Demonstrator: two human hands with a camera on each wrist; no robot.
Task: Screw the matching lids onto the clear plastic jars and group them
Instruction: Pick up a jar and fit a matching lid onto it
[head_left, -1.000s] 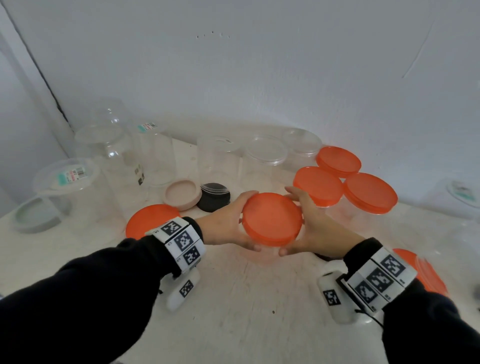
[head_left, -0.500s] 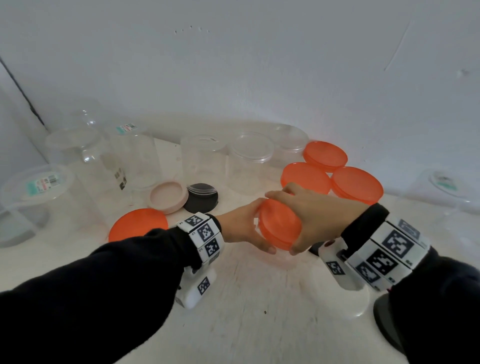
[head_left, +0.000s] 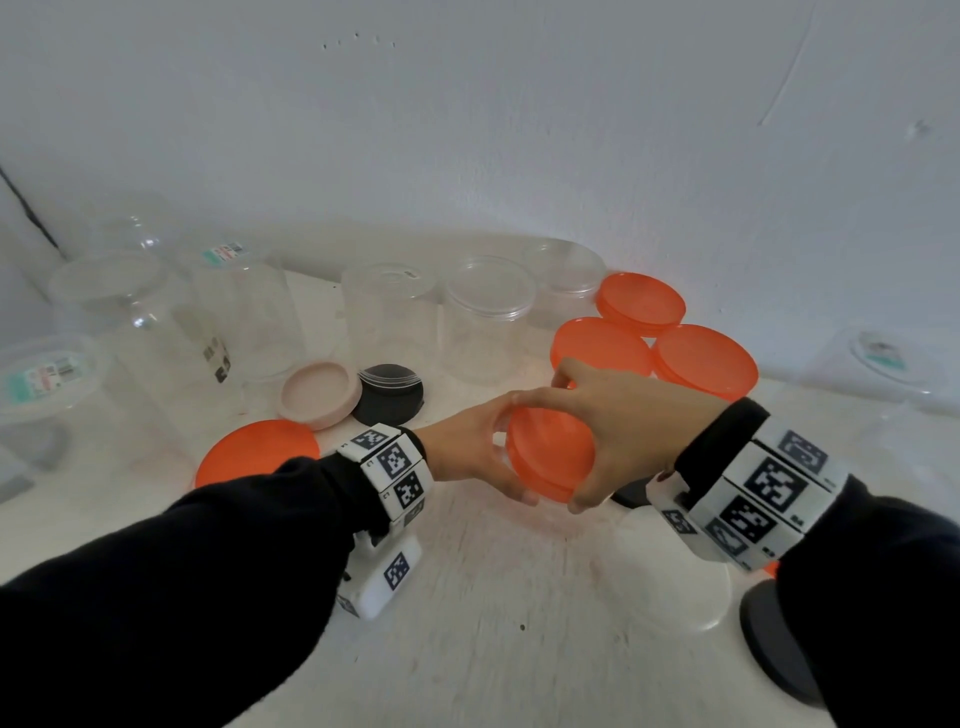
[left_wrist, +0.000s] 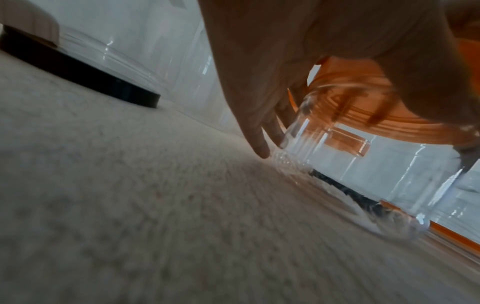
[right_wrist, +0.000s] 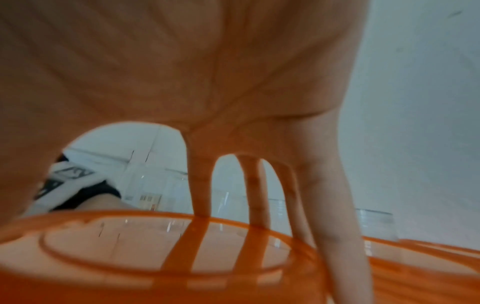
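A clear jar (left_wrist: 363, 174) with an orange lid (head_left: 550, 457) on its mouth stands tilted on the white table (head_left: 493, 623). My left hand (head_left: 498, 452) grips the jar's clear wall from the left, fingers curled round it (left_wrist: 262, 144). From above, my right hand (head_left: 597, 441) grips the orange lid (right_wrist: 182, 257): thumb on its near edge, fingers (right_wrist: 200, 195) spread over the far edge. Behind them stand three jars closed with orange lids (head_left: 704, 361). The jar's body is mostly hidden in the head view.
A loose orange lid (head_left: 257, 452), a pink lid (head_left: 319, 395) and a black lid (head_left: 389, 400) lie to the left. Clear jars with clear lids (head_left: 488, 322) line the back wall, and larger ones (head_left: 135, 322) stand far left. A dark lid (head_left: 774, 639) lies by my right wrist.
My right hand has moved from the lid's right side to over its top and turned, wrist swinging right. The lid now shows more edge-on. My left hand keeps its hold.
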